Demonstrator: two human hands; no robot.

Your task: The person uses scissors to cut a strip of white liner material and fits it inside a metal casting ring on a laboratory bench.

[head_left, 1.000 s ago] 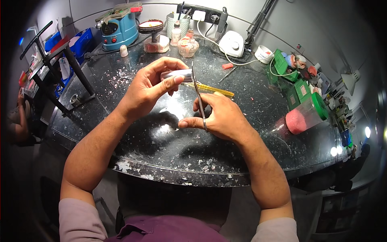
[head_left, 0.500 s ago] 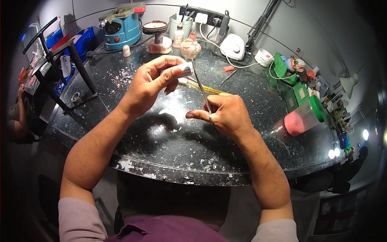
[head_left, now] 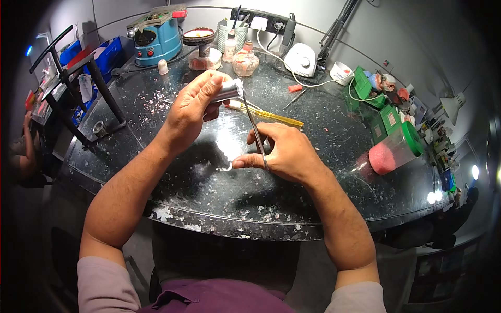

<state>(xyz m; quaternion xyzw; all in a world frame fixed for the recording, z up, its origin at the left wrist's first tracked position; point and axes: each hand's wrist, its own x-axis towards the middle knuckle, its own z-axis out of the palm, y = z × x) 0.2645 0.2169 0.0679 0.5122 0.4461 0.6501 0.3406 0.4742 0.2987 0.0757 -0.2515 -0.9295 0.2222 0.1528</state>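
My left hand is closed around a small shiny silver cylinder, raised above the bench and pointing to the right. My right hand grips a long, thin metal hand tool by its lower part, with the thumb stretched out to the left. The tool's upper tip meets the right end of the cylinder; whether it reaches inside I cannot tell. Behind the hands, a yellow translucent stick-like tool lies on the black bench.
At the back stand a blue machine, a burner-like stand, a glass jar and a white control box with a cable. To the right, a green-lidded jar of pink powder lies tilted near green boxes. Pink scraps lie left.
The cylinder has shifted slightly left and turned its end rightward. My right hand has moved a little left and down with the tool, its thumb now reaching further left.
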